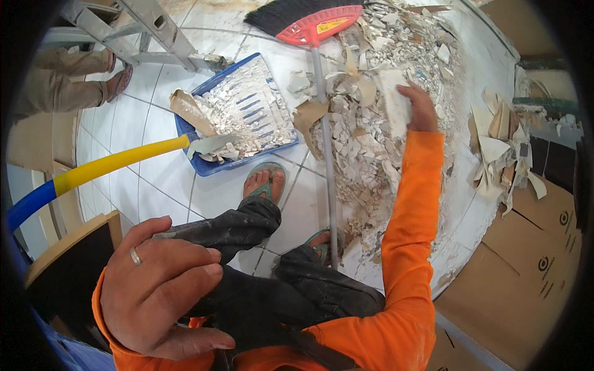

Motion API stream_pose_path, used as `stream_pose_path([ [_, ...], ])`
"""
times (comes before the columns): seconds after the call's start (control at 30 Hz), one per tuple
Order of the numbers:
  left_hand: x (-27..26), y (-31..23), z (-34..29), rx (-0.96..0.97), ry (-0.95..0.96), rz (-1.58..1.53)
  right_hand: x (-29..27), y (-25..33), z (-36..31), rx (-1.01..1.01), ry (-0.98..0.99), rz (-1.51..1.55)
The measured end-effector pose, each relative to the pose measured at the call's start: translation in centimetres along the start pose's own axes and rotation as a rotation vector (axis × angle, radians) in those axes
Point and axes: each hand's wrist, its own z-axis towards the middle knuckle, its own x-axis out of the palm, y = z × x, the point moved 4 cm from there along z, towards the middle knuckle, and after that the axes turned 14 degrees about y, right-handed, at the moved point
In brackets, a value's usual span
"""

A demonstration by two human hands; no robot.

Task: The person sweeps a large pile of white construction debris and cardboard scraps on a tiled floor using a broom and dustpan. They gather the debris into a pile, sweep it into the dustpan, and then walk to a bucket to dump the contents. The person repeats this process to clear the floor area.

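Note:
My right hand [421, 108] reaches out in an orange sleeve and grips a large flat white broken piece [395, 99] on top of a heap of white rubble and torn brown paper [365, 142]. My left hand [158, 290], with a ring on one finger, lies close to the camera on my left knee in dark trousers [238, 226]; its fingers are loosely spread and hold nothing. A blue dustpan [213, 164] full of rubble sits on the white tiled floor ahead of my left foot, its yellow and blue handle [93, 170] running off to the left.
A broom with a red head, black bristles [312, 25] and a grey stick [327, 167] lies between my feet in green sandals. An aluminium ladder [154, 34] and another person's legs [62, 80] are at upper left. Cardboard boxes [526, 260] line the right.

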Motion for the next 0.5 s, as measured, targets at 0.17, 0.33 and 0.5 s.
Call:
stream_pose_path([
  [0.17, -0.1, -0.7, -0.2, 0.011, -0.013, 0.009, 5.7, -7.9, 2.9, 0.033, 0.259, -0.454],
  [0.33, 0.3, -0.4, -0.9, 0.006, -0.025, 0.006, 14.0, -9.1, 0.7, -0.072, -0.084, -1.451],
  [0.5, 0.4, -0.1, -1.3, 0.008, -0.045, -0.005, 14.1, -10.1, 0.3, -0.093, -0.193, -1.538],
])
